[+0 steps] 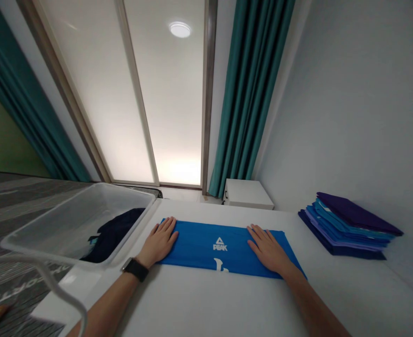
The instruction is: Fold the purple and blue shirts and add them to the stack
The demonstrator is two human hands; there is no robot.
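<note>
A blue folded shirt (pixel 199 241) lies flat on the white table as a long strip, with a white PEAK logo and part of another white print at its near edge. My left hand (pixel 159 241) rests open and flat on its left end, a dark watch on the wrist. Over its right part lies my right hand (pixel 268 248), also open, fingers stretched out and slightly apart. Both palms touch the cloth, and neither hand grips it.
On the right stands a stack of folded clothes (pixel 347 224) in blues and purples. A translucent plastic bin (pixel 55 224) at the left holds dark clothing (pixel 118 234). A pale curved tube (pixel 57 285) crosses the lower left. Behind the table (pixel 199 304) is a white cabinet (pixel 250 193).
</note>
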